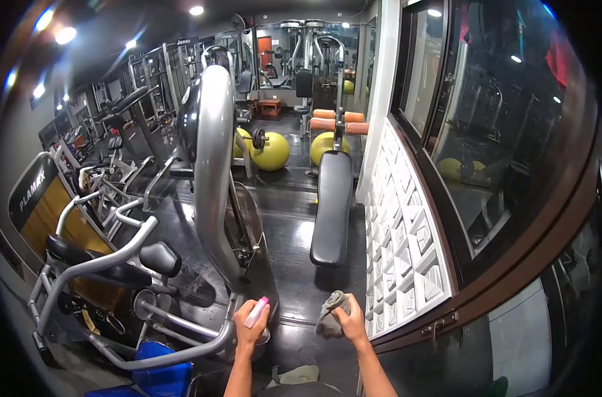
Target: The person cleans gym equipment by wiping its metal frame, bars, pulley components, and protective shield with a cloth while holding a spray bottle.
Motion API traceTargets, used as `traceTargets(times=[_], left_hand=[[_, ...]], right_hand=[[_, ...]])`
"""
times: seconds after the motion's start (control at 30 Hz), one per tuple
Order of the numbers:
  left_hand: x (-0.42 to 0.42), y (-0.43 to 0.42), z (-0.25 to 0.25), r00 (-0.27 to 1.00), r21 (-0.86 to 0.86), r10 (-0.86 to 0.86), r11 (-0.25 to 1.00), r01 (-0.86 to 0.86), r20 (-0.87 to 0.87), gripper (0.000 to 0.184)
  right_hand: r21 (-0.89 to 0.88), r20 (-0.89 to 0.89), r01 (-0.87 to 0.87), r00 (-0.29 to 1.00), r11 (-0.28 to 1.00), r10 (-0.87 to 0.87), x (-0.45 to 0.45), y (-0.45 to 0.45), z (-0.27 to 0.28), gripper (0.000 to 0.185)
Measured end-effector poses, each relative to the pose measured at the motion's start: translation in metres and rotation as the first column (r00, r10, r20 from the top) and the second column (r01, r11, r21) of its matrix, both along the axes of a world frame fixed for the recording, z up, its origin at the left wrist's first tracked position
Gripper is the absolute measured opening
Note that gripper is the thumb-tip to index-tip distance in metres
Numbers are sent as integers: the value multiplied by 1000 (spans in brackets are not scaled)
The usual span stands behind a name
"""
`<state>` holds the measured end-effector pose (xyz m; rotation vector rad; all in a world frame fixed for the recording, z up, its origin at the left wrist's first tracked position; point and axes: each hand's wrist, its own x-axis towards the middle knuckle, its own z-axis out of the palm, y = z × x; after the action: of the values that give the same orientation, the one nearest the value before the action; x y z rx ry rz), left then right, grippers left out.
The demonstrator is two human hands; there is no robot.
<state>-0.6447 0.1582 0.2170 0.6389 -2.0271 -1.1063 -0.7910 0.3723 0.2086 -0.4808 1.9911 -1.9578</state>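
Observation:
My left hand is closed around a spray bottle with a white and pink head; the fingers hide most of its body. In my right hand a crumpled grey cloth is gripped, its loose end hanging down to the left. Both hands are held out in front of me at about the same height, apart from each other. Just beyond my left hand rises the thick silver frame of an exercise machine. Ahead of my right hand lies a black padded bench, not touched by either hand.
A machine with curved grey bars and a blue pad stands at the left. Yellow exercise balls rest on the dark floor farther ahead. Along the right run a white patterned wall and a dark-framed window.

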Motion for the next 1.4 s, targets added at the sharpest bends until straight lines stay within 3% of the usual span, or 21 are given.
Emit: traceTargets(times=[0.07, 0.13, 0.17, 0.27, 0.4, 0.6, 0.7, 0.87, 0.93, 1.17, 1.4], left_hand=[[-15, -8, -5, 1000, 3, 11, 1000, -11, 16, 18], [-29, -15, -12, 998, 32, 62, 997, -63, 32, 19], [-35, -16, -14, 996, 21, 88, 996, -88, 5, 21], [-41, -23, -29, 989, 38, 144, 989, -145, 27, 22], [-39, -18, -37, 961, 62, 261, 962, -267, 87, 23], [-42, -14, -54, 881, 53, 456, 883, -465, 128, 19], [-54, -17, -64, 816, 41, 561, 820, -571, 142, 20], [-80, -23, -76, 759, -18, 633, 770, -638, 151, 19], [-91, -25, -75, 715, -7, 668, 732, -682, 208, 20], [-114, -31, -91, 594, -62, 771, 621, -781, 229, 23], [-118, -31, -94, 549, -124, 796, 590, -798, 255, 24]], right_hand=[[51, -52, 2, 999, 999, 0, -18, -1, -7, 31], [-107, 37, 30, 999, 994, -26, -34, -10, -8, 44], [-69, 147, -16, 989, 997, 26, -42, -7, -5, 51], [-1, 87, -90, 992, 996, 90, -78, -20, -31, 48], [-65, 325, -245, 911, 967, 253, -98, -49, -24, 50], [29, 349, -473, 831, 881, 434, -115, -103, -53, 45], [102, 393, -511, 809, 853, 438, -121, -125, -58, 51], [125, 444, -680, 690, 722, 572, -154, -158, -67, 51], [129, 387, -751, 639, 647, 664, -170, -169, -75, 50], [54, 457, -824, 522, 564, 720, -207, -183, -92, 44], [54, 439, -849, 493, 526, 751, -220, -185, -103, 47]])
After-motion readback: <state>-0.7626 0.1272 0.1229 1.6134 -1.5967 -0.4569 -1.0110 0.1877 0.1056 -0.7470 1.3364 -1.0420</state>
